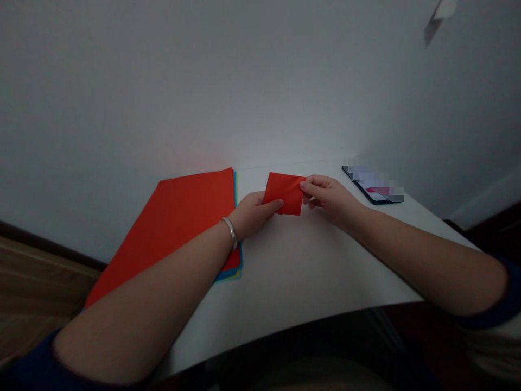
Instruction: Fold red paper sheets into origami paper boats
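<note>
A small red piece of folded paper is held up over the white table between both hands. My left hand grips its lower left side, with the thumb lying across the front and the fingers hidden behind. At the upper right corner, my right hand pinches the paper between thumb and fingers. A crease runs near that corner. Under my left forearm lies a stack of large coloured sheets, red on top, with blue and yellow edges showing beneath.
The white table stands against a pale wall. A phone or tablet with a lit, partly blurred screen lies at the table's right back edge. Wooden furniture is at the far left.
</note>
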